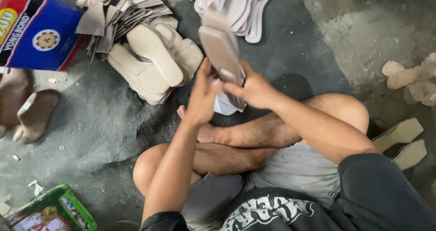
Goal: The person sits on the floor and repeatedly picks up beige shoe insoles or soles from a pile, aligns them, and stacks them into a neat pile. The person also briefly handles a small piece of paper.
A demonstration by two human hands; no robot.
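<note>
I sat cross-legged on the dark floor (290, 44) and had both hands raised in front of me. My left hand (201, 97) was curled round the lower part of a beige sole (221, 47), its grip wrapped on it from the left side. My right hand (253, 89) closed on the same sole from the right, fingers pinching its lower end, so both grips were shut on it. The sole stood nearly upright, tilted a little away from me, above my crossed shins. Just under my hands a white piece (223, 106) showed; I could not tell what it was or which hand touched it.

To my left, near the sole, lay a heap of finished beige soles (152, 60), stacked over one another on the floor. Behind that heap was a pile of flat beige cut pieces (120, 10), and beside it a blue and red carton (34, 29). Ahead of me, past the raised sole, a row of pale soles (243, 6) lay overlapped. At the far left a brown sandal (35, 115) rested on the floor. Two more soles (404, 142) lay beside my right knee, and pale scraps (411, 79) sat well apart at the right. A green box (59, 210) stood at the lower left.
</note>
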